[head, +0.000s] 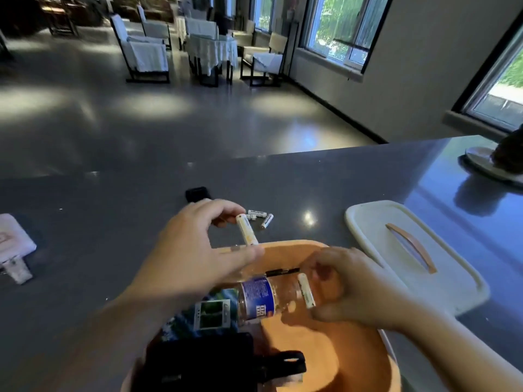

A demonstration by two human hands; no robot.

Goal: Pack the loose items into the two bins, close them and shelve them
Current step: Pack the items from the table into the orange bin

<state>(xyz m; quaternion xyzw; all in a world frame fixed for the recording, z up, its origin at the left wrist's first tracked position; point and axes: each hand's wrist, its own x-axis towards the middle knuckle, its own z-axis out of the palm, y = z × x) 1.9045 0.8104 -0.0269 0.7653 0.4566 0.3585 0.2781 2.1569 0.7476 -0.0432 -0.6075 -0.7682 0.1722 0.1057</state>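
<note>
Packing is partway: the orange bin [325, 360] already holds a water bottle [263, 299] and dark items. Over its far rim the left hand [192, 250] pinches one battery [246, 229]; three batteries [259, 217] lie beyond. Above the bin, the right hand [348, 290] grips another battery [306, 290]. Its white lid [396, 250] lies right, still off.

Each hand [195, 250] [348, 290] pinches battery [246, 231] [306, 290] above orange bin [325, 343].

body: two bare forearms and hands | left hand [195, 250]: no glove, ring or watch | right hand [348, 295]: likewise unadorned | sleeves: none visible up to frame edge
</note>
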